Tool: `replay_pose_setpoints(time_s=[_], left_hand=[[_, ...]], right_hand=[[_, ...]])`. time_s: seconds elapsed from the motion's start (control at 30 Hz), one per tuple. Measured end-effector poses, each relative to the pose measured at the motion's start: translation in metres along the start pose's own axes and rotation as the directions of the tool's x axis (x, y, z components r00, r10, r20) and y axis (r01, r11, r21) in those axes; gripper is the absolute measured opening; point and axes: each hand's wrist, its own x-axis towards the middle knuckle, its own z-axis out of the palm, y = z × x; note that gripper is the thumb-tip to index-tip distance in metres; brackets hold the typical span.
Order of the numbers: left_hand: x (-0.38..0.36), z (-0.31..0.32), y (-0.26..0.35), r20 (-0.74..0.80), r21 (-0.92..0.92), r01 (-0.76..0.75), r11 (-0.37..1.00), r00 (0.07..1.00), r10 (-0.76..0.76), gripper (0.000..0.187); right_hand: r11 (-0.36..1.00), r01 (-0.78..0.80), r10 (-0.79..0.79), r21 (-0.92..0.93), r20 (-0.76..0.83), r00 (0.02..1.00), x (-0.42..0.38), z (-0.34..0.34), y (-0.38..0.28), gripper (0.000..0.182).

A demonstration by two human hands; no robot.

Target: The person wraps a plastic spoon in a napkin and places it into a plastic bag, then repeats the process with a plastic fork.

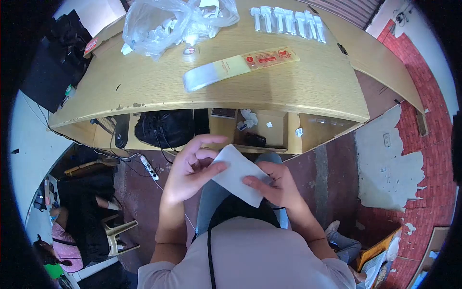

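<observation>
A small white rectangular sheet [239,176], which looks like paper, is held tilted over my lap. My right hand [275,185] pinches its lower right part, thumb on top and the other fingers hidden beneath. At the sheet's left corner, my left hand [190,171] grips the edge with its thumb in front; its other fingers are curled and partly raised. On the table beyond lies a long, flat, yellow and clear plastic packet [236,68] with a red printed label. A roll of clear tape [190,53] sits behind it.
Clear plastic bags [159,29] with white pieces inside stand at the table's back left. Several small wrapped white items [288,23] lie in a row at the back right. The open shelf [293,132] holds a black bag [163,127]. Other people sit at lower left and lower right.
</observation>
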Motion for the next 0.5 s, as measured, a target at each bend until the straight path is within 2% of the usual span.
replay_pose_setpoints(time_s=[0.07,0.1,0.13,0.2,0.23,0.27,0.3,0.33,0.37,0.5], left_hand=[[0.001,0.006,-0.013,-0.115,-0.343,-0.099,0.934,0.991,0.062,0.065],[0.008,0.015,-0.029,-0.056,-0.581,-0.191,0.791,0.979,0.195,0.082],[0.007,0.025,-0.034,-0.046,-0.751,-0.090,0.654,0.995,0.084,0.092],[0.003,0.038,-0.043,0.122,-0.912,0.096,0.399,0.992,0.039,0.095],[0.002,0.046,-0.044,0.123,-0.911,0.097,0.400,0.992,0.041,0.095],[0.000,0.053,-0.044,0.120,-0.830,0.110,0.546,0.993,-0.017,0.094],[-0.004,0.057,-0.045,0.107,-0.726,0.128,0.676,0.992,-0.073,0.092],[-0.009,0.056,-0.049,0.107,-0.726,0.129,0.676,0.991,-0.075,0.092],[-0.014,0.055,-0.058,0.113,-0.676,0.162,0.719,0.987,-0.115,0.084],[-0.025,0.046,-0.089,0.115,-0.450,0.299,0.842,0.954,-0.277,0.054]], right_hand=[[0.997,-0.026,0.032,0.077,-0.079,0.996,0.000,-0.001,0.007,0.017],[0.997,-0.028,0.034,0.077,-0.078,0.996,0.000,-0.002,0.009,0.017],[0.993,-0.019,0.029,0.116,-0.079,0.997,0.001,-0.002,0.010,0.017],[0.988,-0.007,0.019,0.153,-0.081,0.997,0.004,-0.002,0.010,0.017],[1.000,0.006,-0.007,-0.014,-0.092,0.996,0.006,0.000,0.009,0.018],[0.984,0.016,-0.034,-0.179,-0.099,0.995,0.007,0.001,0.007,0.019],[0.984,0.015,-0.033,-0.177,-0.101,0.994,0.007,0.001,0.005,0.019],[0.967,-0.059,0.039,-0.248,-0.084,0.996,0.007,-0.001,0.002,0.022],[0.939,-0.129,0.111,-0.320,-0.072,0.991,0.008,-0.003,0.000,0.024],[0.906,-0.073,0.085,-0.416,0.012,0.996,0.014,-0.013,0.003,0.029]])
